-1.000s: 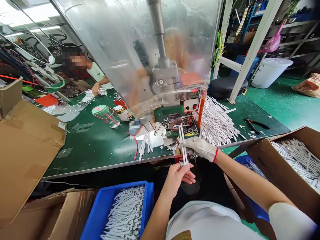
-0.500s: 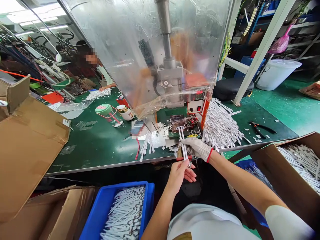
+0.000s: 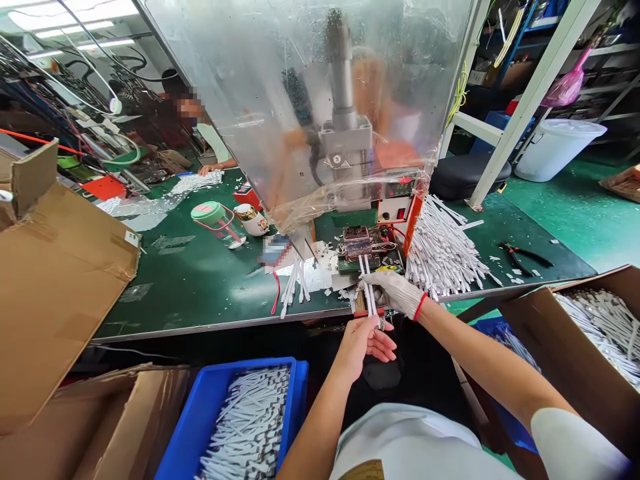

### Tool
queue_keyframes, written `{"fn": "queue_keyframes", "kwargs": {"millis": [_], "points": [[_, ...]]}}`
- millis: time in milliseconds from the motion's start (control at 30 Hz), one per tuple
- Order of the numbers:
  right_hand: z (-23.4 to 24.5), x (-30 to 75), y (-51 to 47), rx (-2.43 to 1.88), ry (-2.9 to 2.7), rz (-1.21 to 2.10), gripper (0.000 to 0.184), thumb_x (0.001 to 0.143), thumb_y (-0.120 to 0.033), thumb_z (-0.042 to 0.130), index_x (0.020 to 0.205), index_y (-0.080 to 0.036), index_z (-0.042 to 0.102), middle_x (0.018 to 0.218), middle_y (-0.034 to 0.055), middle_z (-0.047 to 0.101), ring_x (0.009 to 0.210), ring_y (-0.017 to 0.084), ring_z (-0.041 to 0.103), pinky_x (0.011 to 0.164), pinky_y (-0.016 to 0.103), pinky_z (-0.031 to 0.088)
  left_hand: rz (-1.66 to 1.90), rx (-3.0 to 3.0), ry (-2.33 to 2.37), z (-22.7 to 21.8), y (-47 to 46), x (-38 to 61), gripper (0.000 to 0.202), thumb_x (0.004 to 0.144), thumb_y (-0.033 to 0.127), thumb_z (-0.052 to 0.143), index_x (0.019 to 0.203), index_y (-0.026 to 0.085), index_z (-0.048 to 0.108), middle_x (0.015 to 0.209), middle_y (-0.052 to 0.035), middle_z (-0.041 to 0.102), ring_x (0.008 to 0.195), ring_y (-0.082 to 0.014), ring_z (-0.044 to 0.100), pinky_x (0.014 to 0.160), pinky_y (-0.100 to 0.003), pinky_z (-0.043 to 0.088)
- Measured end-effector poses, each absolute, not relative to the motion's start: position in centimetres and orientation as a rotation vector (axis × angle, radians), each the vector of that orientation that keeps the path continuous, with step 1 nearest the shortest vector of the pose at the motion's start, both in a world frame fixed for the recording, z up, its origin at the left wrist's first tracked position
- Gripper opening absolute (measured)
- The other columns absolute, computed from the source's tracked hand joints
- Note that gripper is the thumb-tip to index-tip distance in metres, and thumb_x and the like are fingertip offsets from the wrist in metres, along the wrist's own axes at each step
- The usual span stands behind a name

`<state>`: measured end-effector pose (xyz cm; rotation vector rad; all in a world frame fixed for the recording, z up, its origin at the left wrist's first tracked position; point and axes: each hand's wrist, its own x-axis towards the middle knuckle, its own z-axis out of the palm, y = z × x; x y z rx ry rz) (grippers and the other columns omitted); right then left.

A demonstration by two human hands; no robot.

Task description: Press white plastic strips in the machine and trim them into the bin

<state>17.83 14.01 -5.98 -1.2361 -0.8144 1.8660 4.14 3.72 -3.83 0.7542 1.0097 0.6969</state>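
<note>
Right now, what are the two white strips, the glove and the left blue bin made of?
White strips: perhaps plastic or coated fabric; matte, flat and smooth-looking.
Glove: probably knitted cotton; dull, off-white, softly creased.
Left blue bin: likely hard plastic; evenly coloured, slightly shiny, holding its straight-sided shape.

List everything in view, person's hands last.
flat workbench: one, green, centre
metal press: one, grey, behind transparent panel
blocky metal fixture: one, brown, below press
slim flat strips: two, white, far ends at fixture
loose flat strips: uncountable, white, either side of fixture
lidded jar: one, clear, green, bench left
rounded mug: one, white, gold, beside jar
slim pliers: one, black, orange, bench right
plastic bins: at least two, blue, lower left, lower right
cardboard boxes: at least two, brown, left, right
plastic bucket: one, white, right background
coworker: one, pale clothing, upper left
left hand: one, bare, strips' near ends
right hand: one, white glove, strips' middle
</note>
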Motion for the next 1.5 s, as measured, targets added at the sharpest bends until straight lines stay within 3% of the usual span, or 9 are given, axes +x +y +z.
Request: {"fn": "queue_keyframes", "kwargs": {"millis": [167,433,667,833,1133,1400,1500], "points": [[-5.7,17.4,15.6,-1.215,-0.838,1.778,0.023,0.087,-0.033,0.064,0.084,-0.011,0.069,0.072,0.0057,0.067,0.047,0.01,0.055,0.037,0.018,0.041,0.689,0.748,1.027,-3.4,3.8,4.4,0.069,0.076,0.072,0.061,0.097,0.007,0.07,0.067,-0.0106,0.073,0.055,-0.0199,0.071,0.049,-0.024,0.053],[-4.1,16.9,16.4,-1.286,-0.897,1.724,0.031,0.086,-0.04,0.066,0.092,-0.011,0.072,0.06,0.0025,0.061,0.039,0.011,0.048,0.033,0.023,0.036,0.752,0.747,1.037,-3.6,3.8,5.0,0.067,0.071,0.074,0.061,0.078,0.008,0.069,0.06,-0.0107,0.07,0.05,-0.0191,0.068,0.045,-0.023,0.049],[-6.4,17.3,17.4,-1.277,-0.946,1.69,0.034,0.082,-0.044,0.068,0.091,-0.012,0.072,0.068,0.0053,0.066,0.039,0.012,0.05,0.031,0.024,0.036,0.796,0.742,1.007,-3.8,3.7,5.1,0.067,0.071,0.073,0.06,0.08,0.007,0.071,0.061,-0.012,0.071,0.051,-0.0188,0.067,0.047,-0.024,0.048],[-6.7,17.3,17.6,-1.258,-0.942,1.639,0.023,0.081,-0.035,0.069,0.085,-0.012,0.072,0.068,0.0059,0.067,0.046,0.012,0.054,0.037,0.021,0.041,0.802,0.746,1.004,-4.1,3.8,5.2,0.068,0.07,0.073,0.059,0.079,0.007,0.071,0.061,-0.0121,0.07,0.052,-0.0196,0.067,0.051,-0.026,0.048],[-5.1,16.6,16.5,-1.255,-0.838,1.665,0.022,0.081,-0.033,0.07,0.082,-0.012,0.07,0.067,0.0068,0.067,0.046,0.012,0.051,0.036,0.021,0.039,0.808,0.774,1.021,-4.2,3.7,5.1,0.069,0.073,0.075,0.057,0.08,0.008,0.071,0.062,-0.0124,0.07,0.054,-0.0202,0.067,0.055,-0.029,0.048],[-3.1,16.8,14.9,-1.224,-0.828,1.685,0.022,0.082,-0.035,0.069,0.079,-0.013,0.069,0.063,0.0033,0.062,0.044,0.01,0.048,0.036,0.021,0.035,0.847,0.837,0.997,-4.8,2.9,4.7,0.057,0.079,0.065,0.057,0.08,0.009,0.067,0.061,-0.0122,0.07,0.055,-0.02,0.068,0.055,-0.027,0.049],[-3.9,17.6,13.3,-1.062,-0.908,1.729,0.031,0.08,-0.044,0.071,0.086,-0.013,0.071,0.074,0.0066,0.068,0.056,0.014,0.058,0.048,0.023,0.046,0.734,0.891,0.943,-5.6,1.4,3.7,0.053,0.081,0.065,0.055,0.082,0.013,0.063,0.058,-0.0075,0.067,0.05,-0.0177,0.064,0.049,-0.024,0.043]]}}
